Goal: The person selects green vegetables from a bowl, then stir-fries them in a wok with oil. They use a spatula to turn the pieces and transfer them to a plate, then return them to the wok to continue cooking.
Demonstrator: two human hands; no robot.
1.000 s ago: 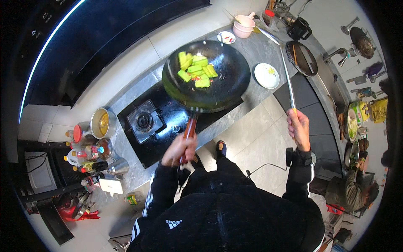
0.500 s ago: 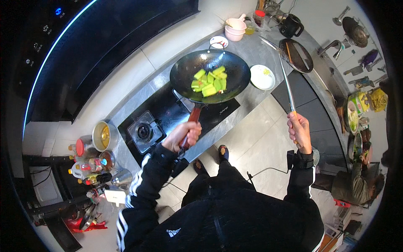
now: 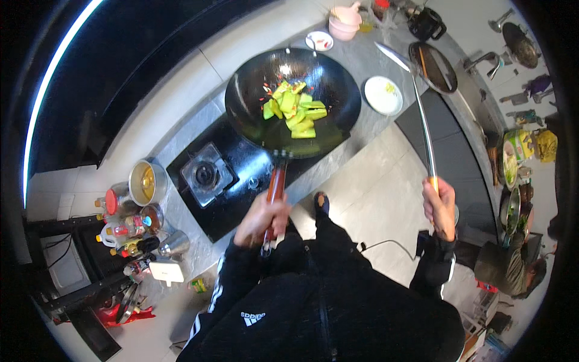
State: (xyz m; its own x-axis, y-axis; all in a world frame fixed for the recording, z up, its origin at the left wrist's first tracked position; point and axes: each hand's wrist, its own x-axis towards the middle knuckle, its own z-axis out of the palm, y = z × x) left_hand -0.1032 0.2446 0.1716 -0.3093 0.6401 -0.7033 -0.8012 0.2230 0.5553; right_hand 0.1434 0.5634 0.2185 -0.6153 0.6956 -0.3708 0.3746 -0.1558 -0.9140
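Left hand [image 3: 263, 218] fingers grip wok [image 3: 294, 101] of green vegetables [image 3: 294, 111]; right hand [image 3: 440, 207] clasps spatula [image 3: 416, 105].

We count one round black wok [image 3: 289, 99] with a long wooden handle, holding a single heap of green vegetable pieces [image 3: 294, 110]. We see one long metal spatula [image 3: 416, 102], two hands, the left hand [image 3: 263, 218] and the right hand [image 3: 440, 208], and one free gas burner [image 3: 205, 174] on the black hob. Near the counter's far edge we count one small white saucer [image 3: 318, 41], one pink bowl [image 3: 345, 14] and one white plate [image 3: 383, 95]. At the counter's left end stands one steel pot [image 3: 146, 181].
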